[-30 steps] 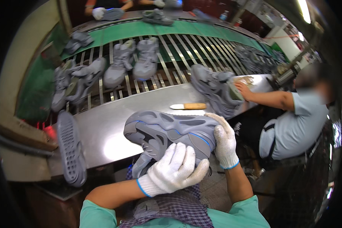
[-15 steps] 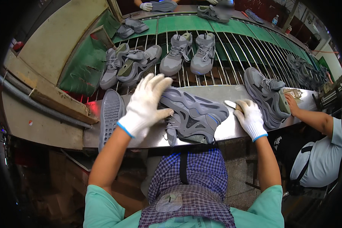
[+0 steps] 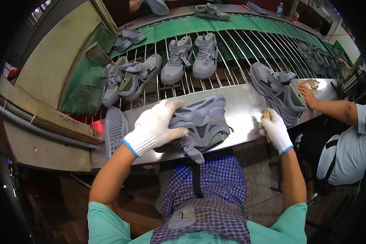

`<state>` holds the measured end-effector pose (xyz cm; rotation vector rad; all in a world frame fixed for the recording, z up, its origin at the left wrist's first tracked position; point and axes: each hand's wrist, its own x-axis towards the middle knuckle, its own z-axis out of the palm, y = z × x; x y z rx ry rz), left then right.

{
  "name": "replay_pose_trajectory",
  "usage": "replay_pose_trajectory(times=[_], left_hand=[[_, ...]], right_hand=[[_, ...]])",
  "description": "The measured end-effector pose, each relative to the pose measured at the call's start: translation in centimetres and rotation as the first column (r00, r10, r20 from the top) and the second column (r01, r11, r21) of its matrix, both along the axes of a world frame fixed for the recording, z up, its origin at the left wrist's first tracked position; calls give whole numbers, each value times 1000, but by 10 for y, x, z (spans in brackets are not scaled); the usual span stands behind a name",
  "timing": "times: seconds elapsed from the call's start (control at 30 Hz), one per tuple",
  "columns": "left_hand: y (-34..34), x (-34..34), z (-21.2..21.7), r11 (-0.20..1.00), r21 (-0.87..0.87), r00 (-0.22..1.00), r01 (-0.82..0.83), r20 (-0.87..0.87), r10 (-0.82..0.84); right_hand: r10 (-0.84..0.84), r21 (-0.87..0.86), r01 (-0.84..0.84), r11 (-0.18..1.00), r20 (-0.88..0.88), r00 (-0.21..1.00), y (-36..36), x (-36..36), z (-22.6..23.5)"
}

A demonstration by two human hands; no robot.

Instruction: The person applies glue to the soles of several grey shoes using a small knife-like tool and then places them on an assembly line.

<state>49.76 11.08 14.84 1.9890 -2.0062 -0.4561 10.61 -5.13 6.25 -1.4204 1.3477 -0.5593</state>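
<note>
My gloved left hand [image 3: 153,125] is closed round the front end of a grey sneaker [image 3: 205,124], thumb against the upper and fingers over the sole. The shoe lies on its side on the metal worktop, its sole edge turned away from me and its laces hanging over the near edge. Upright in my gloved right hand [image 3: 275,129] is a tool with a yellowish wooden handle [image 3: 266,118]; its kind cannot be made out. Another grey sneaker [image 3: 275,92] rests just beyond that hand. Left of my left hand lies a loose grey shoe sole [image 3: 115,132].
Beyond the steel worktop [image 3: 236,105], metal rods [image 3: 240,61] carry several grey sneakers [image 3: 204,56]. A co-worker's hand [image 3: 308,96] touches the sneaker at the right. Across the rods, another person holds a grey sole [image 3: 157,7]. A wooden-edged panel [image 3: 61,122] stands at the left.
My left hand has closed on the shoe's front, and the shoe has tilted, its heel end rising. My right hand has turned the tool from lying flat to upright. The view has shifted slightly.
</note>
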Motion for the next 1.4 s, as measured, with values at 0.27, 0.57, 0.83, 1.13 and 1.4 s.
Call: replay_pose_trajectory(times=[0.27,0.57,0.83,1.13,1.4], left_hand=[[-88,-28,12,941,321,975,111,-217,-42],[-117,-22,-28,916,329,954,231,-261,-147],[-101,-29,-33,958,267,972,101,-234,-37],[-101,-38,-27,969,219,960,111,-276,-47],[-101,-43,-19,959,231,943,167,-322,-87]], right_hand=[[43,520,-405,752,575,817,99,94,40],[-380,695,-509,508,711,591,102,126,41],[-437,666,-159,729,632,640,118,154,49],[-642,714,-316,624,700,314,111,153,30],[-340,603,-288,743,712,615,109,121,35]])
